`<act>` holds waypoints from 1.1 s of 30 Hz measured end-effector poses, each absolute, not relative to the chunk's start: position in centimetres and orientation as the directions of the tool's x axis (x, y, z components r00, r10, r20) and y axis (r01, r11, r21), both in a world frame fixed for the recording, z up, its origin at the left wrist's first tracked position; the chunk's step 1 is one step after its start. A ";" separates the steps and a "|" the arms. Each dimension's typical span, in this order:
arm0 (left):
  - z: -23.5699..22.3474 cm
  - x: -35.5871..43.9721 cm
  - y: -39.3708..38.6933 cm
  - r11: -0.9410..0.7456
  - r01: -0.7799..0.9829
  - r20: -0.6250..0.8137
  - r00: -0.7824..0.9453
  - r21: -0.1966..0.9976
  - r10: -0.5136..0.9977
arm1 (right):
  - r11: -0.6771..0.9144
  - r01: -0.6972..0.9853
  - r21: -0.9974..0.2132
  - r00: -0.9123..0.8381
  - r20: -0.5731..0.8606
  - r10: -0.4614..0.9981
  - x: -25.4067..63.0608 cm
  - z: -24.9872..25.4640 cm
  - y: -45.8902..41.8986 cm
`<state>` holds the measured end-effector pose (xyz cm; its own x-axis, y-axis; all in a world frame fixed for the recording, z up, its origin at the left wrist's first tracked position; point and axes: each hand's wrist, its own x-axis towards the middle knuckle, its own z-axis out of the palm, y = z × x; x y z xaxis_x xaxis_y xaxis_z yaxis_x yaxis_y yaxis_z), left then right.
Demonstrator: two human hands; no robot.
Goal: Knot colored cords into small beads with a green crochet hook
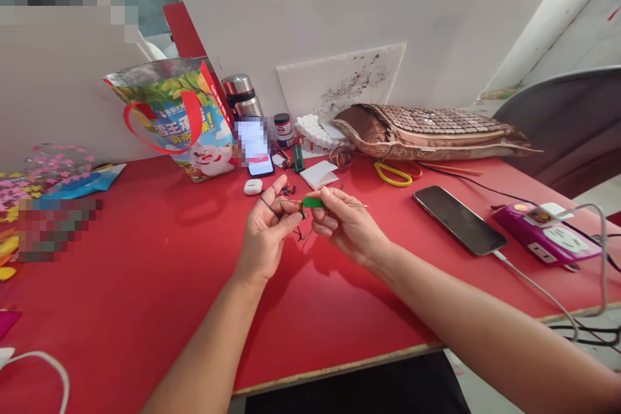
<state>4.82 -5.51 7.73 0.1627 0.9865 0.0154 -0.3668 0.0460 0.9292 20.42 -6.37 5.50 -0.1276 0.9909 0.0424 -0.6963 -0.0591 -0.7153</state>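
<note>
My right hand (345, 220) pinches a crochet hook (314, 202) by its flat green grip, and a thin metal end sticks out to the right past my fingers. Dark yarn (270, 207) runs across the fingers of my left hand (266, 233), whose index finger is raised. Thumb and fingers of that hand close on the yarn beside the hook's left end. A little orange and dark yarn shows there, but the stitches are too small to make out. Loose yarn ends (301, 235) hang below, between both hands, above the red table (189, 310).
Behind my hands stand a gift bag (194, 123), a steel flask (242, 97), a lit phone (255, 145), an earbud case (253, 187) and a yarn ball (340, 156). At right lie yellow-handled scissors (392, 174), a charging phone (458, 220) and a purple power strip (548, 233).
</note>
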 end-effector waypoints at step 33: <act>8.2 3.9 -6.6 -0.085 -0.046 0.097 0.497 0.995 0.862 | -0.190 -0.372 -0.909 -0.378 -0.039 0.925 27.1 6.5 -4.2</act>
<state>3.93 -6.63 8.19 0.4973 0.8622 0.0968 -0.0458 -0.0853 0.9953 27.07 -4.17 6.46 -0.3781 0.9249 -0.0387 -0.3720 -0.1900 -0.9086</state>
